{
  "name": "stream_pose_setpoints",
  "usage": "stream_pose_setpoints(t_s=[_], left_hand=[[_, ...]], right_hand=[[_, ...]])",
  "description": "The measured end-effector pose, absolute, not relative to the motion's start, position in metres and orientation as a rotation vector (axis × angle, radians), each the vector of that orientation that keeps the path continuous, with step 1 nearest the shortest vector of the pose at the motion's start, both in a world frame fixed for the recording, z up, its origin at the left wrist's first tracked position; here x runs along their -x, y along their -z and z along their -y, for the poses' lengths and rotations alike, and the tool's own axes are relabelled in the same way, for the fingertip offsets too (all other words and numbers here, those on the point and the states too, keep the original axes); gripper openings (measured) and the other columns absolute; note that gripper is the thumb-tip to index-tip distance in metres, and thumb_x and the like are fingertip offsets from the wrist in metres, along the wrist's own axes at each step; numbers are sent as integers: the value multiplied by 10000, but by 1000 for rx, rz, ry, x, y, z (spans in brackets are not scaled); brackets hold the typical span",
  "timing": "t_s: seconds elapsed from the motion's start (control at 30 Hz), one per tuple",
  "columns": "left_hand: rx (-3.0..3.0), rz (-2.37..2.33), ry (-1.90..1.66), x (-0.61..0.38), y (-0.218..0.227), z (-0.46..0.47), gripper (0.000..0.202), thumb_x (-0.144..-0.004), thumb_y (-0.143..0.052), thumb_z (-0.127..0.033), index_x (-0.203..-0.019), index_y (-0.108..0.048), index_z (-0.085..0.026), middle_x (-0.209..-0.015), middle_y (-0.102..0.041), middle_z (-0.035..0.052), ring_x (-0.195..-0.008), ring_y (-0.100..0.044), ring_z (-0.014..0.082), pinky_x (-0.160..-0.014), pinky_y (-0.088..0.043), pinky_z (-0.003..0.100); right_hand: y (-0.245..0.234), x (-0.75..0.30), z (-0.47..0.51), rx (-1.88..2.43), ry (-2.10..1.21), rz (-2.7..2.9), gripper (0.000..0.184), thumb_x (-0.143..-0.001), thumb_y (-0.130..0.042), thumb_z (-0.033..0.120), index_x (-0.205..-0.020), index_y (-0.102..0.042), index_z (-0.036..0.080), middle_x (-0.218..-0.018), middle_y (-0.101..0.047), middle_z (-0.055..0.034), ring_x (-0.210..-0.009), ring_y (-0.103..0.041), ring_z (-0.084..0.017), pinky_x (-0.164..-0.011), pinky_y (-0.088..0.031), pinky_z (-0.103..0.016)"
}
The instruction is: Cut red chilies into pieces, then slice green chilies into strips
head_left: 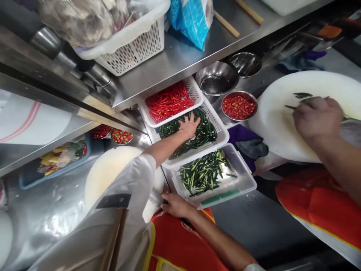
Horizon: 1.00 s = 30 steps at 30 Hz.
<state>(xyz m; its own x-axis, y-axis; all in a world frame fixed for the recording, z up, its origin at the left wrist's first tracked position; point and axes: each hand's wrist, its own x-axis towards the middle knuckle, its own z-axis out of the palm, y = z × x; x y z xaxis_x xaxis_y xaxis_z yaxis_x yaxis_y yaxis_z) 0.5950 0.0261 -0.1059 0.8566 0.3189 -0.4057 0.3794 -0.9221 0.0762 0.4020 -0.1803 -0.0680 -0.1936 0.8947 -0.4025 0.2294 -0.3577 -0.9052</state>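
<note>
My left hand (189, 127) reaches into a white slotted basket (223, 132) of whole green chilies (207, 131). Its fingers are spread on top of the chilies. Low in front of my red apron, my right hand (178, 205) is closed around the dark handle of a knife (155, 197); part of the blade shows beside a round white cutting board (108, 169). A clear plastic tub (239, 177) with cut green chilies (201, 171) sits just beyond that hand. A smaller basket of red chilies (169, 101) rests against the far end of the green ones.
At right, a co-worker's hand (318, 116) is over another round board (278, 101) with green pieces. Nearby are a bowl of chopped red chilies (239, 106), metal bowls (217, 77) and a purple-grey glove (248, 145). A steel shelf (175, 56) overhangs the far side.
</note>
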Motion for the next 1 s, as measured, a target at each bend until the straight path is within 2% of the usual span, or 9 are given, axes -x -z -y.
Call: stream_pose_setpoints(t_s=[0.17,0.3,0.47,0.67,0.83,1.0], left_hand=[[-2864,-579,569,-611,105,-26,915,-723,-788,-301,-1493,-294,-289,-1527,-259,191,-1342,-286,454,-940,-442,654],[-2796,-595,662,-613,108,-32,958,-703,-813,-307,-1497,-279,-325,-1558,-177,188,-1347,-276,473,-940,-424,691],[-2789,-500,586,-606,111,-40,919,-741,-776,-274,-1503,-266,-336,-1488,-288,177,-1311,-335,439,-963,-443,634],[-2755,-487,666,-607,113,-45,995,-701,-812,-263,-1509,-239,-366,-1490,-272,179,-1268,-392,439,-954,-446,627],[-2844,-437,543,-595,116,-38,895,-735,-776,-244,-1487,-294,-311,-1400,-377,190,-1242,-408,416,-938,-463,591],[-2831,-427,549,-597,123,-43,930,-702,-814,-284,-1476,-299,-309,-1465,-299,204,-1226,-434,426,-914,-474,559]], right_hand=[[72,-408,175,1511,-1627,1367,204,-809,-517,192,-945,-667,164,-982,-733,-79,-862,-637,-192,-742,-414,-246],[74,-411,171,1500,-1663,1366,222,-806,-526,212,-963,-674,163,-987,-737,-87,-875,-647,-201,-739,-414,-251],[72,-414,167,1507,-1697,1351,273,-801,-514,209,-1021,-673,175,-1023,-738,-84,-898,-650,-206,-739,-412,-256],[70,-415,165,1527,-1716,1360,267,-807,-511,217,-1017,-672,185,-1027,-740,-78,-900,-648,-207,-731,-408,-257],[71,-413,165,1534,-1718,1369,243,-816,-500,215,-988,-666,176,-1019,-737,-83,-874,-636,-200,-728,-401,-257],[71,-413,164,1541,-1737,1374,224,-820,-507,219,-965,-663,152,-999,-730,-103,-853,-622,-208,-723,-396,-268]])
